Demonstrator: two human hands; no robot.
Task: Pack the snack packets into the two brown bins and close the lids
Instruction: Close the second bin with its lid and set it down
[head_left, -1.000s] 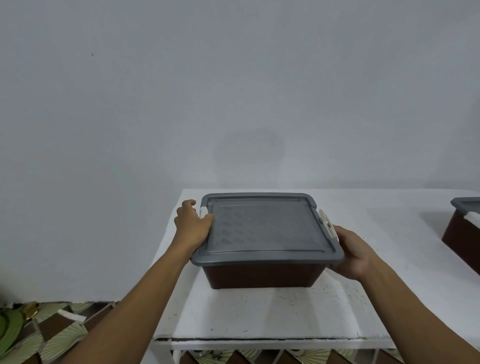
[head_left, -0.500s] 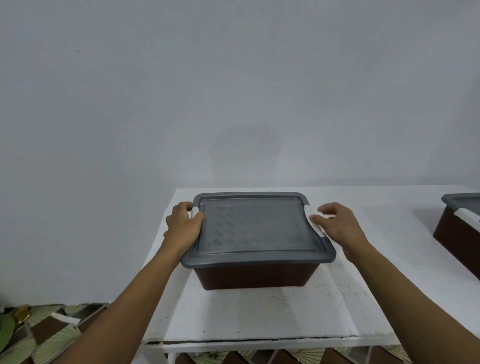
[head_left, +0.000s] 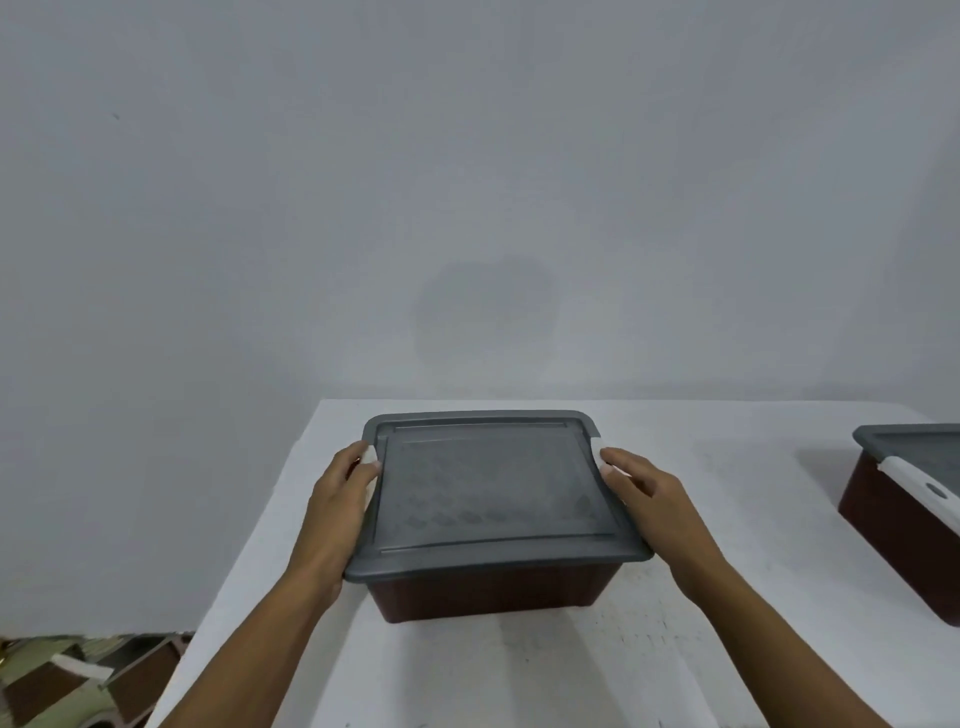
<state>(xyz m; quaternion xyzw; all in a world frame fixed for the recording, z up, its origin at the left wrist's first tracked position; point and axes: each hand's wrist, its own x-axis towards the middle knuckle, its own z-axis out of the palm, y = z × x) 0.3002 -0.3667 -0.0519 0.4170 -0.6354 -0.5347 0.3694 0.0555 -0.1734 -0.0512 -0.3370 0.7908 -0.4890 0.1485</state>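
Observation:
A brown bin (head_left: 493, 592) with a grey lid (head_left: 488, 488) on top stands on the white table (head_left: 519, 675) in front of me. My left hand (head_left: 337, 504) lies against the bin's left side, its fingers and thumb curled round the white left latch (head_left: 370, 455). My right hand (head_left: 652, 493) rests on the right side, with fairly straight fingers pressing on the white right latch (head_left: 597, 447). The lid hides the bin's inside, and no snack packets show.
A second brown bin (head_left: 893, 545) with a grey lid and a white latch (head_left: 919, 480) stands at the table's right edge, partly cut off. A grey wall rises behind the table. Patterned floor (head_left: 62, 680) shows at the lower left.
My right hand came up from the bin's lower right side and has settled on the right latch. My left hand stays on the left latch. The view has shifted slightly.

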